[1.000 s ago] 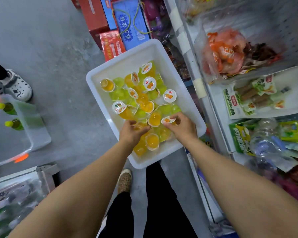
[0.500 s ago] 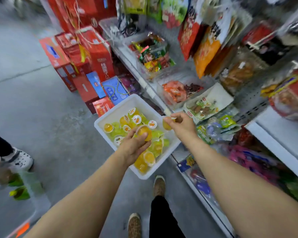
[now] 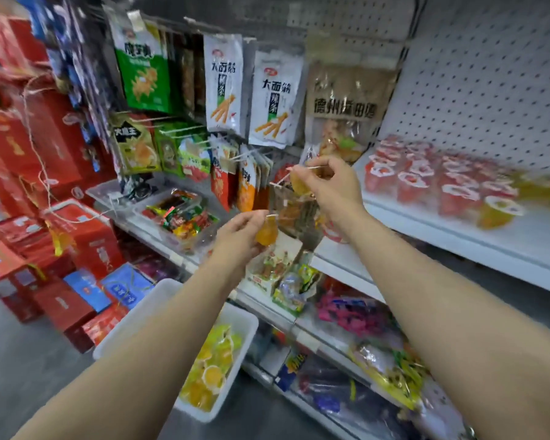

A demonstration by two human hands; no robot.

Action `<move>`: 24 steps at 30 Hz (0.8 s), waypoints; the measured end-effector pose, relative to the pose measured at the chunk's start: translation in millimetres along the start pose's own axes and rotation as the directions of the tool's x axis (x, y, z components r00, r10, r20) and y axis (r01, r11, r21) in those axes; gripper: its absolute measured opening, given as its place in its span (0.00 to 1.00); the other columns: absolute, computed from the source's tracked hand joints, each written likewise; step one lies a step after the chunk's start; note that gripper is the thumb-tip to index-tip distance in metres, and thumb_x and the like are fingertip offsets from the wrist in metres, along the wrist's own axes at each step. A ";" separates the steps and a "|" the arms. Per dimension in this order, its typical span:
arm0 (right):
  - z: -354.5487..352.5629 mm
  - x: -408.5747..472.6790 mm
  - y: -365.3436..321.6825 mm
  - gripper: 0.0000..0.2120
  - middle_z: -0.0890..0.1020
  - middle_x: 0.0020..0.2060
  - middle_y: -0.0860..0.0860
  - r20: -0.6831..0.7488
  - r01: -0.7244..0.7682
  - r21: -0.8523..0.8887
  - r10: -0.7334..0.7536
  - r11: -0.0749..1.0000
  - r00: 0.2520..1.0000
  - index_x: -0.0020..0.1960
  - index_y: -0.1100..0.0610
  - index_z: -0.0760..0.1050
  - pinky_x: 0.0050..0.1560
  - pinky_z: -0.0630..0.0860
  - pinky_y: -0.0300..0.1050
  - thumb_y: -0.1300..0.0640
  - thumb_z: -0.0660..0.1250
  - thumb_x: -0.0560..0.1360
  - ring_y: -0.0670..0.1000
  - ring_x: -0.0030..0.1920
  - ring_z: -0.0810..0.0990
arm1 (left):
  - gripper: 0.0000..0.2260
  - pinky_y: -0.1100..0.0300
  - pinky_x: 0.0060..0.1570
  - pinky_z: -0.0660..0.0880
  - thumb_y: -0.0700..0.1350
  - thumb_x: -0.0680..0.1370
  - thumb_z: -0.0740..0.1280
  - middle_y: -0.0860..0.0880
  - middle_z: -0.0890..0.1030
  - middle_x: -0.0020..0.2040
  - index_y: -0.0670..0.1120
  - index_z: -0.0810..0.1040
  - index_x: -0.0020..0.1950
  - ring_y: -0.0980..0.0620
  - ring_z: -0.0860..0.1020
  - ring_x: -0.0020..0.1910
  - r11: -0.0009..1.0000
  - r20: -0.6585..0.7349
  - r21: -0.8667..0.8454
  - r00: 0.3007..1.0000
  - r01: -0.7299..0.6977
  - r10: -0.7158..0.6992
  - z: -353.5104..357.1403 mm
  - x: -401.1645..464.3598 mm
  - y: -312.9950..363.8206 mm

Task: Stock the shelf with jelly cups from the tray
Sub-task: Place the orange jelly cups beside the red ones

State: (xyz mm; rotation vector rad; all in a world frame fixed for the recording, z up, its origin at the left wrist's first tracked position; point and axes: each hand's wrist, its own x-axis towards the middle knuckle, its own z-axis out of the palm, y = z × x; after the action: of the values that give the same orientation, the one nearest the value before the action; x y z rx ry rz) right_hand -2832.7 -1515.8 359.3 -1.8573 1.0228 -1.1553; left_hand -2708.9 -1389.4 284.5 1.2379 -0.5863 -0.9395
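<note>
Jelly cups are out of the tray (image 3: 235, 315) now, one orange cup gripped in each hand, left (image 3: 238, 239) and right (image 3: 327, 185), lifted toward the shelf (image 3: 458, 239) for stocking.

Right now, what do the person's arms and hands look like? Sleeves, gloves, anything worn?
Both forearms are bare as far as the frame shows, with no sleeve edge in view. The left hand and right hand wear no gloves. No watch, bracelet or ring is visible, though the picture is motion-blurred, so small items could be missed.
</note>
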 end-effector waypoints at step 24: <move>-365.3 37.5 53.6 0.15 0.83 0.45 0.45 -0.593 -0.179 -0.192 0.031 0.965 0.804 0.51 0.50 0.82 0.46 0.75 0.38 0.43 0.76 0.69 0.46 0.47 0.80 | 0.14 0.57 0.52 0.80 0.42 0.76 0.72 0.44 0.83 0.54 0.42 0.75 0.60 0.52 0.84 0.44 0.991 0.458 -0.130 0.884 -0.043 0.099 330.6 -31.5 47.9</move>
State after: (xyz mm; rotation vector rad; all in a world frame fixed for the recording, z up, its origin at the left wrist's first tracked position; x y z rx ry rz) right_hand -3173.1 -1629.7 453.3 -1.6083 1.6541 -1.6511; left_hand -2980.0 -1533.8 419.4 0.8780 -0.9342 -1.2007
